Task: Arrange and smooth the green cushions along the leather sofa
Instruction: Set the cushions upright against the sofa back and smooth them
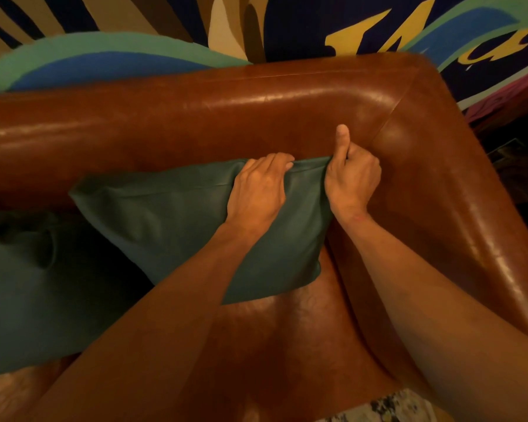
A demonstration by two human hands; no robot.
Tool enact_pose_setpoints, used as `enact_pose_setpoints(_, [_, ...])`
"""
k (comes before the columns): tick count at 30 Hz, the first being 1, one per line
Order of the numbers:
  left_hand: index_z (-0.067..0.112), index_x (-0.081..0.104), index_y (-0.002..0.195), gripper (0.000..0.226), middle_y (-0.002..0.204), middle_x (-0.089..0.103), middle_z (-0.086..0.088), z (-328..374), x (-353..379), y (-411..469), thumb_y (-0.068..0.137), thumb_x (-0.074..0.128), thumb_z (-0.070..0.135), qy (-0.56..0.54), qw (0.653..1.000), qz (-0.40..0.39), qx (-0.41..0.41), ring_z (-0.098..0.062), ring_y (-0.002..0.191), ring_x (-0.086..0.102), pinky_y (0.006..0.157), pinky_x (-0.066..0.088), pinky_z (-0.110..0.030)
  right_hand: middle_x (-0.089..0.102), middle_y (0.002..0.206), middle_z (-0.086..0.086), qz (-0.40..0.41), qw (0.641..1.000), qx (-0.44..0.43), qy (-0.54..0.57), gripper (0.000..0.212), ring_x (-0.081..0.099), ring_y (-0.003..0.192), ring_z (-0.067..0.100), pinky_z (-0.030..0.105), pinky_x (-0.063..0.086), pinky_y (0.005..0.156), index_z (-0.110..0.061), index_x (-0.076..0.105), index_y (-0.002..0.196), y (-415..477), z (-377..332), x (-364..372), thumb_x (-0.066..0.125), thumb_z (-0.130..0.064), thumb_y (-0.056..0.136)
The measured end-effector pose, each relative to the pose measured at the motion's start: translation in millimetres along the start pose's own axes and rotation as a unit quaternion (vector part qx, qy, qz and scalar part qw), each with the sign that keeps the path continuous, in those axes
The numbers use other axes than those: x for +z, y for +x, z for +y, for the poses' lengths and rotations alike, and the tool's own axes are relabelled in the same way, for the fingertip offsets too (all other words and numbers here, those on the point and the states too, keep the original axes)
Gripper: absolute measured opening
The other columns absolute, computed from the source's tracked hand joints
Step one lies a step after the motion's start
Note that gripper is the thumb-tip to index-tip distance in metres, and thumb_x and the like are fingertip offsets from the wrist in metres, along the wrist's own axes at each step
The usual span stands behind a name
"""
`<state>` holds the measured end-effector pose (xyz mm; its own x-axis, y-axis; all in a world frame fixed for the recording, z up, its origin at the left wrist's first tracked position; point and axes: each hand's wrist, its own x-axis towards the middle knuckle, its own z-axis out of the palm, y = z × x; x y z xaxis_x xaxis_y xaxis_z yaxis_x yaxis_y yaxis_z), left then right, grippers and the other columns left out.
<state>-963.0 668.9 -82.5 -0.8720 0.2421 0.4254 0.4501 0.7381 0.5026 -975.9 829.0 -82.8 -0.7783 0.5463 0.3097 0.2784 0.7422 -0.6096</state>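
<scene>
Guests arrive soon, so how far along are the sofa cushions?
Looks done: one green cushion stands against the sofa back in the corner. In hand: left hand and right hand grip its top edge. Left: the second cushion lies dented on the seat.

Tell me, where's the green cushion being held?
Head view: the dark green fabric cushion leans on the brown leather sofa back near its right corner, right of a second green cushion.

L grip (256,190), R grip (352,181), forearms (171,300): bare | b/w speckled cloth (387,406)
</scene>
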Motion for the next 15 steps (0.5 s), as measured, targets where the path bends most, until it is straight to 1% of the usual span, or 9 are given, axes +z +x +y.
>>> enact_pose_setpoints(1, [0.005, 0.071, 0.109, 0.016, 0.098, 0.076, -0.009, -0.3, 0.2, 0.2, 0.099, 0.059, 0.003, -0.003, 1.0, 0.0, -0.003, -0.031, 0.084, 0.071, 0.079, 0.04, -0.036, 0.065, 0.079, 0.017, 0.014, 0.999, -0.032, 0.015, 0.06, 0.062, 0.078, 0.037, 0.041, 0.038, 0.067, -0.013, 0.048, 0.061, -1.0, 0.1, -2.1, 0.039, -0.048, 0.109])
enact_pose_setpoints(2, [0.005, 0.071, 0.109, 0.016, 0.098, 0.076, -0.009, -0.4, 0.7, 0.7, 0.099, 0.059, 0.003, -0.006, 1.0, 0.0, -0.005, -0.031, 0.084, 0.071, 0.078, 0.04, -0.035, 0.065, 0.087, 0.015, 0.021, 0.996, -0.076, 0.03, 0.057, 0.062, 0.085, 0.035, 0.044, 0.044, 0.073, -0.008, 0.058, 0.071, -1.9, 0.7, -4.6, 0.04, -0.047, 0.109])
enact_pose_setpoints(3, [0.006, 0.071, 0.109, 0.016, 0.099, 0.076, -0.009, -0.6, 1.0, 1.3, 0.099, 0.059, 0.003, -0.006, 1.0, 0.0, -0.007, -0.032, 0.084, 0.071, 0.078, 0.039, -0.035, 0.063, 0.093, 0.014, 0.02, 0.991, -0.124, 0.036, 0.054, 0.06, 0.089, 0.034, 0.046, 0.046, 0.078, -0.006, 0.064, 0.082, -2.7, 2.1, -6.5, 0.04, -0.046, 0.11])
enact_pose_setpoints(4, [0.006, 0.071, 0.109, 0.016, 0.099, 0.076, -0.009, -0.6, 1.1, 1.7, 0.1, 0.058, 0.005, -0.003, 1.0, -0.002, -0.01, -0.032, 0.083, 0.071, 0.078, 0.039, -0.035, 0.061, 0.095, 0.013, 0.011, 0.985, -0.168, 0.031, 0.054, 0.059, 0.09, 0.034, 0.046, 0.046, 0.078, -0.005, 0.065, 0.088, -3.1, 3.7, -7.5, 0.038, -0.046, 0.11])
enact_pose_setpoints(6, [0.008, 0.07, 0.109, 0.015, 0.096, 0.076, -0.007, -0.9, 0.7, 1.3, 0.101, 0.057, 0.007, 0.007, 1.0, -0.008, -0.01, -0.032, 0.079, 0.069, 0.075, 0.038, -0.034, 0.06, 0.088, 0.012, -0.016, 0.976, -0.217, -0.007, 0.059, 0.057, 0.083, 0.033, 0.046, 0.042, 0.075, -0.005, 0.064, 0.083, -3.7, 6.2, -5.5, 0.032, -0.047, 0.111])
enact_pose_setpoints(9, [0.008, 0.07, 0.107, 0.013, 0.092, 0.076, -0.007, -0.2, -1.5, -1.1, 0.102, 0.059, 0.01, 0.017, 1.0, -0.007, 0.002, -0.031, 0.075, 0.068, 0.073, 0.038, -0.033, 0.061, 0.074, 0.011, -0.018, 0.973, -0.223, -0.05, 0.063, 0.059, 0.07, 0.033, 0.046, 0.043, 0.071, -0.006, 0.063, 0.072, -0.9, 6.5, -1.3, 0.034, -0.046, 0.111])
enact_pose_setpoints(12, [0.008, 0.069, 0.11, 0.019, 0.101, 0.073, -0.008, -4.1, -10.3, -0.8, 0.103, 0.058, 0.021, 0.02, 1.0, -0.005, 0.009, -0.031, 0.091, 0.067, 0.084, 0.045, -0.042, 0.062, 0.067, 0.009, -0.01, 0.975, -0.216, -0.06, 0.06, 0.058, 0.062, 0.033, 0.042, 0.043, 0.069, -0.008, 0.061, 0.065, 3.5, 5.9, 1.5, 0.04, -0.042, 0.11])
enact_pose_setpoints(13, [0.009, 0.069, 0.11, 0.021, 0.104, 0.072, -0.007, -8.9, -16.1, -1.0, 0.102, 0.059, 0.025, 0.035, 0.999, 0.001, 0.007, -0.031, 0.095, 0.065, 0.086, 0.045, -0.044, 0.059, 0.065, 0.008, -0.014, 0.975, -0.214, -0.062, 0.059, 0.057, 0.061, 0.032, 0.041, 0.041, 0.07, -0.011, 0.058, 0.063, 4.4, 5.8, 2.1, 0.041, -0.042, 0.11])
enact_pose_setpoints(15, [0.011, 0.069, 0.108, 0.023, 0.105, 0.07, -0.006, -22.2, -29.8, -3.4, 0.099, 0.06, 0.03, 0.073, 0.997, 0.011, -0.003, -0.031, 0.098, 0.062, 0.089, 0.042, -0.045, 0.051, 0.062, 0.003, -0.019, 0.974, -0.217, -0.062, 0.056, 0.054, 0.059, 0.03, 0.039, 0.036, 0.07, -0.017, 0.051, 0.061, 4.4, 5.0, 2.1, 0.04, -0.041, 0.11])
